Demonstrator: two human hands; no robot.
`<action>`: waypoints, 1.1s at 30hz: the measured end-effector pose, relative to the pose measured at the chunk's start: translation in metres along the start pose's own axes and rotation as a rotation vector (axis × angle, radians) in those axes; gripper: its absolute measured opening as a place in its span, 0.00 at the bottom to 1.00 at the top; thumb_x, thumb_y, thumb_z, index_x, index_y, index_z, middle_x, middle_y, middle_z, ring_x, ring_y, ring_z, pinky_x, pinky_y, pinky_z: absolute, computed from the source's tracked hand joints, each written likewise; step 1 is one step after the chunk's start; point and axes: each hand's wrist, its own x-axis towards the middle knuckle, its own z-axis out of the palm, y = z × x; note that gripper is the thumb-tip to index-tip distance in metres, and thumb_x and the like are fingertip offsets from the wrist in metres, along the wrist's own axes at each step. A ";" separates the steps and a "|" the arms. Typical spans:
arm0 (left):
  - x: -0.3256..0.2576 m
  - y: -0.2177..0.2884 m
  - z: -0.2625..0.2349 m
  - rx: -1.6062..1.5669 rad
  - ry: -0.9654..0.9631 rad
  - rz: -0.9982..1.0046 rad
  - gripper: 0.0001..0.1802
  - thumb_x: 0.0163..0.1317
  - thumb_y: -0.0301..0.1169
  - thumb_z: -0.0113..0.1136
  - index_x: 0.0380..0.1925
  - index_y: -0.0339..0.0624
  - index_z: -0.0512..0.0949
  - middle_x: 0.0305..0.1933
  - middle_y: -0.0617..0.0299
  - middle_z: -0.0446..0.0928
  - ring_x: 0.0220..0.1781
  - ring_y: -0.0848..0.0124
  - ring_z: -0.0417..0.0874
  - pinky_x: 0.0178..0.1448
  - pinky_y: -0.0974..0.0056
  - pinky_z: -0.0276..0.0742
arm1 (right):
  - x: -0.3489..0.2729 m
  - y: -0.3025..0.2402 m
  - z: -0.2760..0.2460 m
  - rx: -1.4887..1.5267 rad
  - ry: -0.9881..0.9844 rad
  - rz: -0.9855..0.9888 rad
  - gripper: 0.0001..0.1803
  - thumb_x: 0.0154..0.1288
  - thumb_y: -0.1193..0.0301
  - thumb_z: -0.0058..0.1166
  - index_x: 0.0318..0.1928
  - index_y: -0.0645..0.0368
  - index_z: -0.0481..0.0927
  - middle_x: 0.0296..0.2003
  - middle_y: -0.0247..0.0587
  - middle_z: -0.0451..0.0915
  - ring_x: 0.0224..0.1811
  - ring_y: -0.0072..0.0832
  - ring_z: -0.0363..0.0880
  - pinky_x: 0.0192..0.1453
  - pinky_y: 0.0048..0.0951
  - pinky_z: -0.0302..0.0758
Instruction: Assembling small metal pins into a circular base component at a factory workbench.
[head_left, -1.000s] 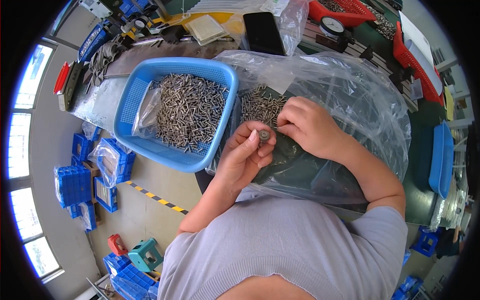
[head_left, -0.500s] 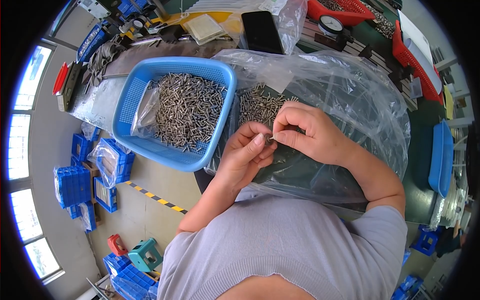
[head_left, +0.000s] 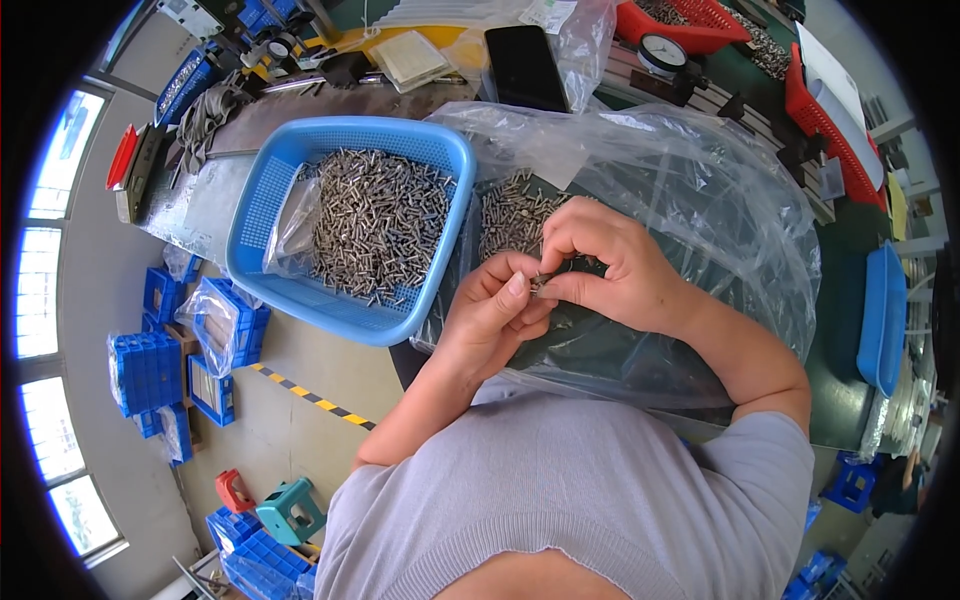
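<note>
My left hand (head_left: 490, 308) is closed, its thumb and fingers pinching small screw-like metal pieces (head_left: 538, 283). Against those same pieces my right hand (head_left: 615, 268) is closed too, thumb and forefinger meeting at the left fingertips; which piece each hand grips is partly hidden. Just beyond the hands, a loose pile of similar screw-like pieces (head_left: 515, 215) lies on a clear plastic sheet (head_left: 690, 200). To the left stands a blue plastic basket (head_left: 340, 125) holding a large heap of such pieces and a clear bag (head_left: 290, 235).
A black phone (head_left: 526, 68) lies behind the plastic sheet. Near it are a dial gauge (head_left: 662, 54) and red trays (head_left: 680, 35) of small metal parts. A blue tray (head_left: 880, 318) sits at the right table edge. Blue crates (head_left: 150, 370) are stacked on the floor at left.
My right fingers have shifted slightly, closing in over the left fingertips, and the held pieces are turned differently. The basket and pile look the same.
</note>
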 end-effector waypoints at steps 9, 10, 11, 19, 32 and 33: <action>0.001 0.001 -0.003 -0.031 0.026 0.103 0.12 0.69 0.38 0.50 0.43 0.41 0.72 0.37 0.61 0.72 0.29 0.78 0.63 0.30 0.74 0.60 | 0.001 0.011 -0.007 -0.042 0.043 0.187 0.06 0.53 0.76 0.61 0.33 0.59 0.79 0.34 0.37 0.75 0.39 0.30 0.74 0.43 0.29 0.71; 0.001 0.001 -0.003 -0.071 0.023 0.101 0.12 0.69 0.37 0.50 0.44 0.42 0.72 0.37 0.60 0.71 0.29 0.78 0.63 0.30 0.74 0.60 | 0.000 0.018 -0.005 -0.250 0.066 0.095 0.07 0.50 0.76 0.61 0.33 0.58 0.79 0.34 0.37 0.75 0.39 0.32 0.74 0.43 0.31 0.72; 0.001 0.001 -0.003 -0.110 0.021 0.099 0.12 0.69 0.37 0.50 0.44 0.42 0.72 0.38 0.60 0.71 0.29 0.78 0.63 0.30 0.74 0.60 | -0.001 0.023 -0.004 -0.457 0.087 0.001 0.09 0.48 0.76 0.62 0.33 0.58 0.80 0.34 0.37 0.75 0.39 0.34 0.75 0.43 0.33 0.72; 0.001 0.002 -0.004 -0.132 0.004 0.092 0.12 0.69 0.37 0.49 0.45 0.43 0.72 0.38 0.59 0.70 0.30 0.78 0.64 0.30 0.74 0.60 | -0.002 0.029 0.004 -0.625 0.013 -0.091 0.09 0.43 0.75 0.63 0.29 0.56 0.78 0.34 0.36 0.73 0.39 0.35 0.73 0.42 0.35 0.71; 0.000 0.003 -0.003 -0.086 -0.019 0.069 0.11 0.65 0.35 0.56 0.43 0.43 0.71 0.37 0.60 0.73 0.29 0.79 0.65 0.29 0.74 0.61 | 0.000 -0.001 -0.012 0.167 -0.016 0.335 0.05 0.61 0.73 0.57 0.33 0.60 0.75 0.29 0.31 0.73 0.31 0.18 0.71 0.37 0.21 0.69; 0.000 0.003 -0.003 -0.086 -0.019 0.069 0.11 0.65 0.35 0.56 0.43 0.43 0.71 0.37 0.60 0.73 0.29 0.79 0.65 0.29 0.74 0.61 | 0.000 -0.004 -0.011 0.167 -0.016 0.335 0.05 0.61 0.73 0.57 0.33 0.60 0.75 0.29 0.31 0.73 0.31 0.18 0.71 0.37 0.21 0.69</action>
